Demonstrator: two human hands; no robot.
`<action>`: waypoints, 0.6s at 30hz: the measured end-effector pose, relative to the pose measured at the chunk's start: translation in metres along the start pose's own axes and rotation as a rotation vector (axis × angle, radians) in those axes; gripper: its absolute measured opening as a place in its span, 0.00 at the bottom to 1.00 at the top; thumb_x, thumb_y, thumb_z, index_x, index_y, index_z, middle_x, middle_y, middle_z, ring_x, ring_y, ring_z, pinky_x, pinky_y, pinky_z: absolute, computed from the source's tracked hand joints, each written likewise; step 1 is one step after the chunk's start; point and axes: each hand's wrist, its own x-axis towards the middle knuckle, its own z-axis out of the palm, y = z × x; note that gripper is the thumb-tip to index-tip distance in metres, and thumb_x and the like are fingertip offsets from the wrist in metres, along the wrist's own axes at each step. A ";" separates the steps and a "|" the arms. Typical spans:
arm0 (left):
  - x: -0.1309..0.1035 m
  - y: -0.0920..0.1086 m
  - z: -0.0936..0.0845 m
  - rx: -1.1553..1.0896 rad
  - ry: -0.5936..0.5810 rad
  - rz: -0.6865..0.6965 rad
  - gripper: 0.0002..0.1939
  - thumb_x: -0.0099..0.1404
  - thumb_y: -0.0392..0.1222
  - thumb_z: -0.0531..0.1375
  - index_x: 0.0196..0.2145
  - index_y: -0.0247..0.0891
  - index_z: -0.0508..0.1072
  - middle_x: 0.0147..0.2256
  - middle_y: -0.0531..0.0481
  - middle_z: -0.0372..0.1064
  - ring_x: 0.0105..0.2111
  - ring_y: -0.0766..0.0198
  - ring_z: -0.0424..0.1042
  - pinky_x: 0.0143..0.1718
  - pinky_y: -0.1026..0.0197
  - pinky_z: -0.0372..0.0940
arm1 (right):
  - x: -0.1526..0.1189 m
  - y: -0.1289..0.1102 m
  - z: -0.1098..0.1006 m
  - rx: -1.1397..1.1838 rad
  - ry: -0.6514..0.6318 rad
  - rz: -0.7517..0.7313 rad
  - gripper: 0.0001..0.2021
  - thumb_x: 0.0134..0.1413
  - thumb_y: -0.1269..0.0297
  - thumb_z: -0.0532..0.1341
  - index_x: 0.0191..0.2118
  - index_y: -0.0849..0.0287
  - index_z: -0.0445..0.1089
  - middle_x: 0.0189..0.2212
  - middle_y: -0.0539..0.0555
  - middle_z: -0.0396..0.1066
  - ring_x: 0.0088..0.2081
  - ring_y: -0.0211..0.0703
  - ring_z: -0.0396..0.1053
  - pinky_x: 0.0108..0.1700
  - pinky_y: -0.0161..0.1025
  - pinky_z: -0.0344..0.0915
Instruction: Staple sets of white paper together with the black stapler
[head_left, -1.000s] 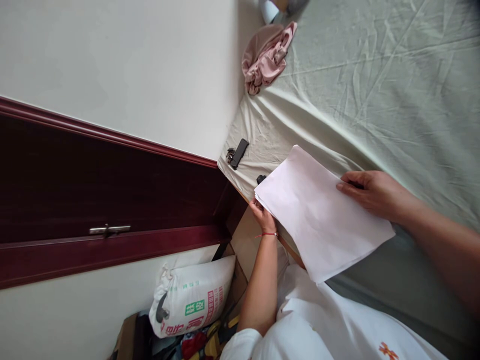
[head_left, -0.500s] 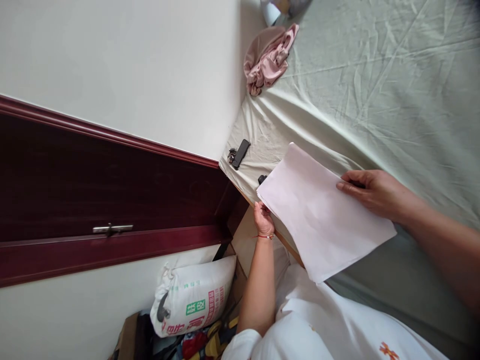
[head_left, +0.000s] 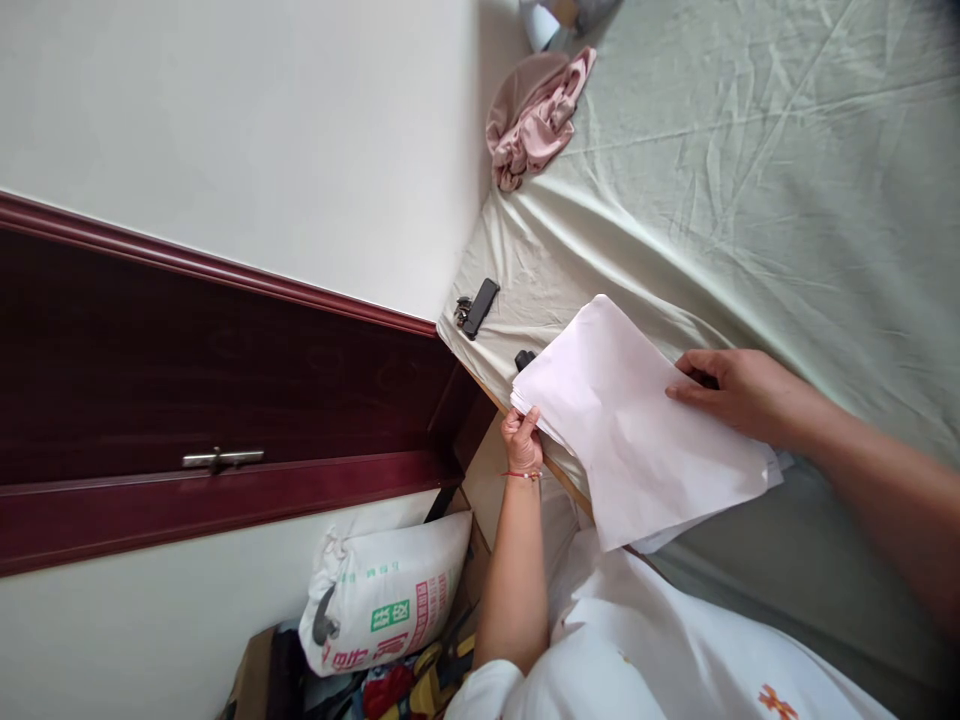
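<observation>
A stack of white paper sheets lies tilted between my two hands over the near edge of the bed. My left hand, with a red string bracelet at the wrist, pinches the stack's left corner, thumb on top. There the sheets fan slightly apart. On the right edge, my right hand grips the paper between thumb and fingers; its fingertips are partly hidden. A small black object shows just behind the stack's left corner, mostly covered by the paper.
The bed with its pale green sheet fills the right side. On it lie a black case with keys and crumpled pink cloth. A printed white sack stands on the floor near a dark red door.
My left thumb has come over the paper's corner. The sheets have shifted slightly out of line, so lower ones now show at the corners.
</observation>
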 end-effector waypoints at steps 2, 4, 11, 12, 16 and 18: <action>-0.002 0.000 0.002 -0.007 0.010 0.003 0.19 0.42 0.50 0.78 0.28 0.37 0.81 0.29 0.51 0.78 0.31 0.65 0.74 0.40 0.62 0.67 | 0.001 0.000 0.000 -0.036 0.004 -0.020 0.11 0.58 0.52 0.58 0.35 0.52 0.72 0.27 0.50 0.74 0.28 0.43 0.68 0.30 0.40 0.57; -0.003 -0.001 0.003 -0.003 0.012 0.008 0.19 0.44 0.51 0.77 0.30 0.37 0.82 0.32 0.50 0.80 0.33 0.63 0.76 0.42 0.60 0.68 | 0.001 0.000 -0.001 -0.074 0.002 -0.039 0.10 0.58 0.54 0.56 0.33 0.53 0.70 0.25 0.50 0.72 0.27 0.43 0.66 0.29 0.40 0.56; -0.002 -0.005 0.003 -0.037 0.069 0.010 0.16 0.43 0.48 0.75 0.21 0.37 0.75 0.25 0.54 0.73 0.30 0.64 0.73 0.40 0.60 0.67 | 0.001 -0.003 -0.002 -0.138 -0.006 -0.063 0.11 0.60 0.56 0.54 0.27 0.53 0.60 0.22 0.49 0.67 0.25 0.41 0.63 0.29 0.39 0.54; -0.001 -0.006 0.003 -0.046 0.087 0.015 0.16 0.43 0.47 0.75 0.19 0.37 0.73 0.23 0.55 0.71 0.30 0.64 0.72 0.39 0.61 0.67 | 0.001 -0.002 -0.002 -0.146 -0.001 -0.067 0.12 0.60 0.56 0.54 0.27 0.53 0.59 0.22 0.49 0.66 0.25 0.41 0.62 0.29 0.39 0.54; 0.001 -0.007 0.001 -0.049 0.131 0.036 0.17 0.43 0.44 0.72 0.16 0.39 0.66 0.21 0.56 0.65 0.28 0.66 0.70 0.37 0.61 0.66 | 0.001 -0.002 -0.002 -0.159 0.000 -0.066 0.12 0.60 0.55 0.54 0.27 0.53 0.58 0.22 0.49 0.66 0.25 0.42 0.63 0.30 0.40 0.54; 0.001 -0.008 0.000 -0.049 0.149 0.040 0.18 0.44 0.43 0.71 0.15 0.39 0.64 0.21 0.56 0.63 0.28 0.66 0.69 0.36 0.61 0.65 | 0.002 -0.001 -0.001 -0.154 -0.002 -0.070 0.12 0.60 0.55 0.54 0.27 0.53 0.58 0.22 0.50 0.67 0.25 0.42 0.63 0.30 0.40 0.53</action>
